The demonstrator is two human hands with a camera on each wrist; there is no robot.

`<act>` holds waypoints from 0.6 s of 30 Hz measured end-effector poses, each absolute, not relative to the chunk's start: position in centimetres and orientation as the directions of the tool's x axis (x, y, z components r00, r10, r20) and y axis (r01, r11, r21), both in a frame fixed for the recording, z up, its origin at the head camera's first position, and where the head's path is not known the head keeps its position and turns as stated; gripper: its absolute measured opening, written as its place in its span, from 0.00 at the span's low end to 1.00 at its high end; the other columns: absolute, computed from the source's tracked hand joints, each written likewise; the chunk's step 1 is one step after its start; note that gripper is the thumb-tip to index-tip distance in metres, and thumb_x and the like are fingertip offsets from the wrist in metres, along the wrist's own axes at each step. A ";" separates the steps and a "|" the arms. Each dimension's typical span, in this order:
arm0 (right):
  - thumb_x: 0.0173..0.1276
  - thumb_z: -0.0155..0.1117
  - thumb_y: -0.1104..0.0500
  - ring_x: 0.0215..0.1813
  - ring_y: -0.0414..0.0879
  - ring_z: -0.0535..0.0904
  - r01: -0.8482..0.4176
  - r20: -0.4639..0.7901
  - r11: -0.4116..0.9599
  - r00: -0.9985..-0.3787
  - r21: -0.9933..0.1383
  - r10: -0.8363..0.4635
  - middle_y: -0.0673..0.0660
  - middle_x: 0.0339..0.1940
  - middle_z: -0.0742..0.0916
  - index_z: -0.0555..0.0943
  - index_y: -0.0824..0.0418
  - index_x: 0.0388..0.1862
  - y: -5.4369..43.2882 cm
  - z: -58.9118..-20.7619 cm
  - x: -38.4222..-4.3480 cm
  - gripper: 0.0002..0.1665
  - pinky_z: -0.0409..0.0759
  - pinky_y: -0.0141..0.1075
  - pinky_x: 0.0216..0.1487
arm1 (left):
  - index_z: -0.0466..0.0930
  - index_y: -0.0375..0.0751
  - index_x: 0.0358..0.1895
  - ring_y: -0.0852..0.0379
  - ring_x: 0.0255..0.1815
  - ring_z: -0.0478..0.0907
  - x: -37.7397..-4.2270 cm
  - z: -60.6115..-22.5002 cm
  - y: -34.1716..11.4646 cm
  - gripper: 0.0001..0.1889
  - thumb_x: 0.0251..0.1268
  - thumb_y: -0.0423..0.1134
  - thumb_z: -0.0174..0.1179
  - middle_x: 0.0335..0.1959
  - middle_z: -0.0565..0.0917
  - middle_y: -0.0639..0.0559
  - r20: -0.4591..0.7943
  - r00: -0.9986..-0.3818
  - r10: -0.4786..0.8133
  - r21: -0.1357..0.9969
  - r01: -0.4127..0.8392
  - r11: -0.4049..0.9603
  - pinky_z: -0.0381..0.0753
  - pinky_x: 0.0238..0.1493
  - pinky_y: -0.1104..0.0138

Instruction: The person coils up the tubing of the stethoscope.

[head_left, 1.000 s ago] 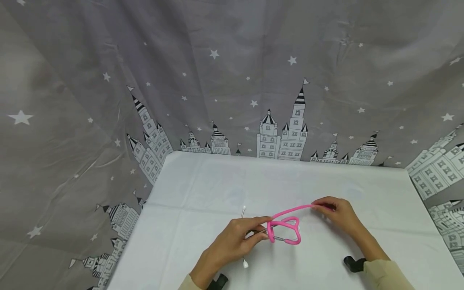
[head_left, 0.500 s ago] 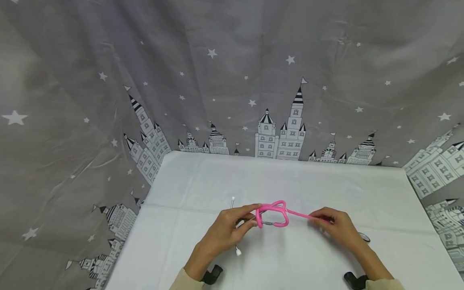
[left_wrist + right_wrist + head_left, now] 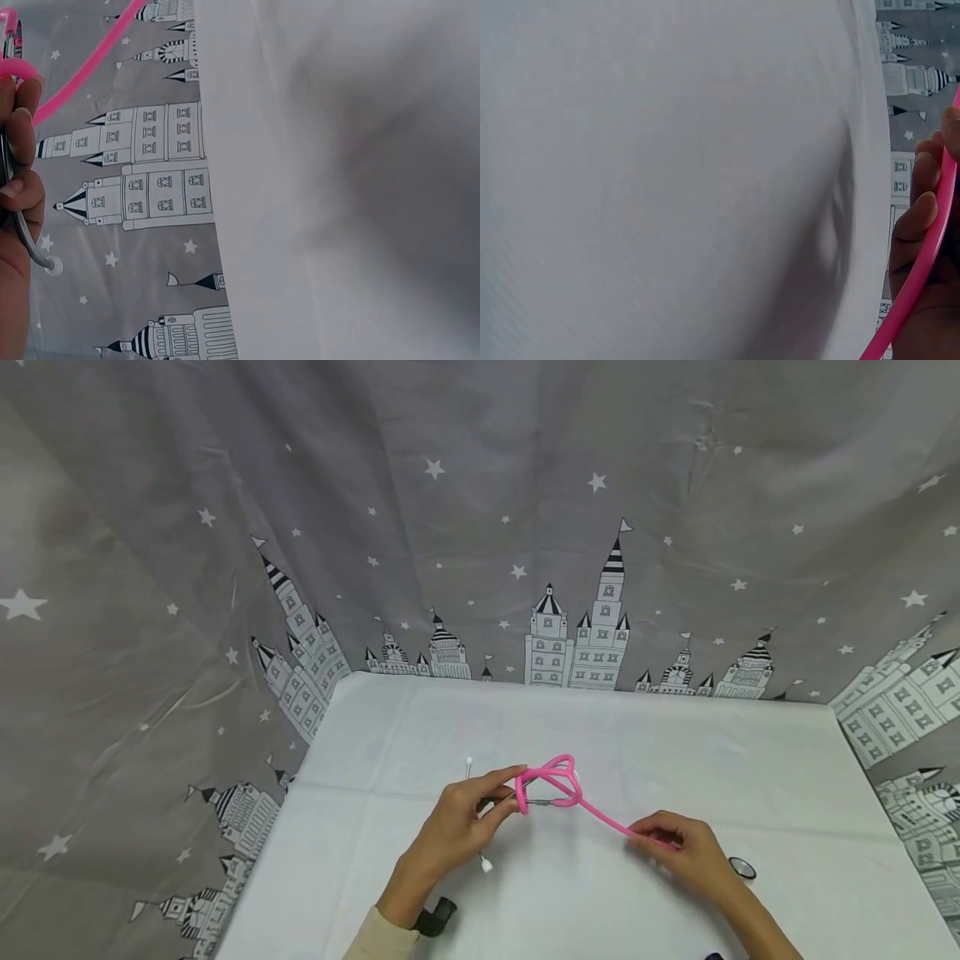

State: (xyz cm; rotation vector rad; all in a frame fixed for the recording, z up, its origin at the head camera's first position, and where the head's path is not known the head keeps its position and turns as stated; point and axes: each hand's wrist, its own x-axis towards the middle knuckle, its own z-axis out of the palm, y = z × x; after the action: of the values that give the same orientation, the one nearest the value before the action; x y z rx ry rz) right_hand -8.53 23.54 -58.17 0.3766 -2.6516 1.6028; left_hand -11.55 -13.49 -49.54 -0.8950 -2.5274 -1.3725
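Stethoscope (image 3: 604, 820): one, pink, stretched between the two hands, its tubing wound into a coil (image 3: 553, 772) above the white table (image 3: 420, 718)
Left hand (image 3: 461, 817): just left of the coil, thumb and fingers closed in a pinch on the coil's edge and the metal tubes (image 3: 538, 802)
Right hand (image 3: 686, 852): to the right of the coil and nearer the wearer, fingertips closed on the single run of tubing that leaves it
Chestpiece (image 3: 742, 867): one, round and dark-rimmed, farther right of the coil than the right hand, seen only in the head view; that hand hides its join
Ear tips (image 3: 486, 865): two, white, both left of the coil, one about level with its far edge, one nearer the wearer; the left wrist view catches a single one
Right wrist view: shows what the head view hides, the tubing lying along several bent fingers (image 3: 922, 214)
Backdrop (image 3: 480, 443): grey cloth with white stars and castles, behind the coil
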 end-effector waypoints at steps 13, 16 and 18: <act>0.63 0.80 0.69 0.30 0.35 0.81 -0.395 0.306 0.284 -0.900 -0.874 -0.311 0.47 0.31 0.90 0.91 0.50 0.40 21.5 -57.1 -5.6 0.14 0.82 0.27 0.32 | 0.82 0.48 0.72 0.68 0.40 0.86 -12.2 -50.2 -13.5 0.27 0.70 0.37 0.73 0.44 0.95 0.55 0.377 -0.830 0.412 0.714 0.544 0.442 0.89 0.47 0.70; 0.64 0.80 0.69 0.30 0.36 0.81 -0.417 0.317 0.253 -0.879 -0.873 -0.356 0.47 0.31 0.89 0.91 0.50 0.40 21.1 -56.7 -5.0 0.14 0.82 0.27 0.32 | 0.82 0.49 0.72 0.68 0.37 0.82 -12.3 -50.3 -13.4 0.28 0.70 0.37 0.74 0.43 0.95 0.57 0.366 -0.838 0.404 0.714 0.532 0.456 0.86 0.43 0.72; 0.65 0.79 0.68 0.30 0.36 0.81 -0.427 0.317 0.243 -0.866 -0.871 -0.386 0.46 0.31 0.89 0.90 0.49 0.41 20.7 -56.3 -4.7 0.14 0.82 0.27 0.32 | 0.81 0.49 0.72 0.68 0.36 0.80 -12.3 -50.3 -13.4 0.28 0.69 0.37 0.74 0.43 0.95 0.57 0.361 -0.843 0.399 0.714 0.525 0.463 0.84 0.41 0.72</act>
State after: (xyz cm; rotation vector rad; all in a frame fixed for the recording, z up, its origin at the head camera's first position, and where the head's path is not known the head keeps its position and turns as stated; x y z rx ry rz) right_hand -4.67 20.74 -56.30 0.8006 -2.4477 1.7342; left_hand -12.31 -13.40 -50.30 -0.8141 -2.5624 -1.3276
